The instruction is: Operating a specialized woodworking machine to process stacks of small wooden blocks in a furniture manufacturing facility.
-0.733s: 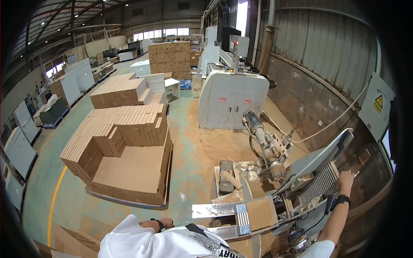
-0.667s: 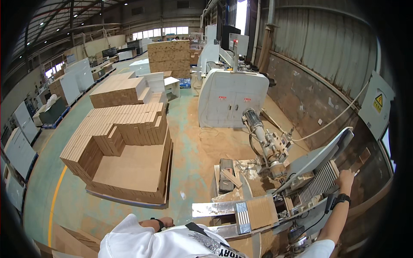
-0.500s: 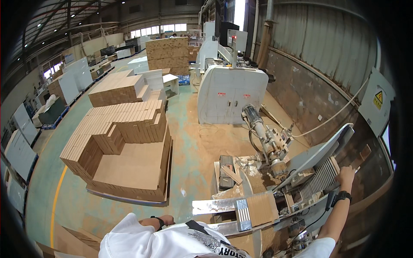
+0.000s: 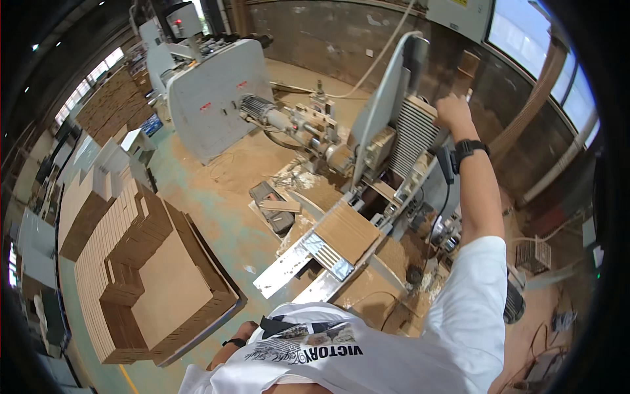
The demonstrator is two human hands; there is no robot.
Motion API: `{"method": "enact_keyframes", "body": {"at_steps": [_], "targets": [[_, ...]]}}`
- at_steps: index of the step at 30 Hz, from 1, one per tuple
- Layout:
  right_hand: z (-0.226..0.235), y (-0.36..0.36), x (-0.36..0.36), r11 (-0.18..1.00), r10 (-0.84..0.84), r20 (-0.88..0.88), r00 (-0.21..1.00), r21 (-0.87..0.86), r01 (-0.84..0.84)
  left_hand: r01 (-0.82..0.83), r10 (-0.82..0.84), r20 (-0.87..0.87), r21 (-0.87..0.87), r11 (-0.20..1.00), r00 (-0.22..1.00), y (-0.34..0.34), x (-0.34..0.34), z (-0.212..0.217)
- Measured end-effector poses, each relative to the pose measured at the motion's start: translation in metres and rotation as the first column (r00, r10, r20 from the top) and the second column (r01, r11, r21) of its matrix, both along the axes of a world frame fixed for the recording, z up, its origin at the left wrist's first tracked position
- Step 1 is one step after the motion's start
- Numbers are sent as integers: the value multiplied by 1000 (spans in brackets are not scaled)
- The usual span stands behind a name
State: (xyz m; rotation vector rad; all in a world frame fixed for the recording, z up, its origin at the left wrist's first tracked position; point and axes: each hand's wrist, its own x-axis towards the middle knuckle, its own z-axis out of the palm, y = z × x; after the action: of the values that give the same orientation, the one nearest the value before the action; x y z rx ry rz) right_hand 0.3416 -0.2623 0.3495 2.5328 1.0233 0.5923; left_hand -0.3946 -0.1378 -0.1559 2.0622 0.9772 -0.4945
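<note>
Dusty concrete floor (image 4: 216,217) in a workshop; flat brown cardboard stacks (image 4: 131,262) lie left. Right hand (image 4: 453,110) closed on the grey ribbed machine guard (image 4: 413,134); left hand (image 4: 246,328)'s grip cannot be told

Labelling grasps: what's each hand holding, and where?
Right hand grips the ribbed stack at its top edge. Left hand is mostly hidden; cannot tell.

Right hand (image 4: 453,110), reaching to the ribbed stack (image 4: 415,134) on the machine (image 4: 367,151): its fingers are lying behind the stack, grip undeterminable. Left hand (image 4: 244,330), below the machine's cardboard sheet (image 4: 346,231), is being largely covered by the white shirt (image 4: 394,354); its state is unreadable.
</note>
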Motion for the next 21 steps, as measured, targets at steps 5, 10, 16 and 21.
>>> {"method": "enact_keyframes", "body": {"at_steps": [5, 10, 16, 21], "targets": [[6, 1, -9, 1000, -26, -35, 999, -12, 26, -148, 148, -18, -52, 988, 989, 6, -13, -48], [8, 0, -10, 999, -47, -36, 998, -14, 47, -61, 58, -63, -32, 998, 996, 14, -10, -44], [8, 1, -11, 998, -66, -39, 997, 15, 67, -64, 59, -97, -48, 997, 993, 16, 0, -26], [8, 0, -12, 997, -76, -55, 996, 12, 76, -68, 62, -112, -48, 997, 992, 17, 3, -22]]}}
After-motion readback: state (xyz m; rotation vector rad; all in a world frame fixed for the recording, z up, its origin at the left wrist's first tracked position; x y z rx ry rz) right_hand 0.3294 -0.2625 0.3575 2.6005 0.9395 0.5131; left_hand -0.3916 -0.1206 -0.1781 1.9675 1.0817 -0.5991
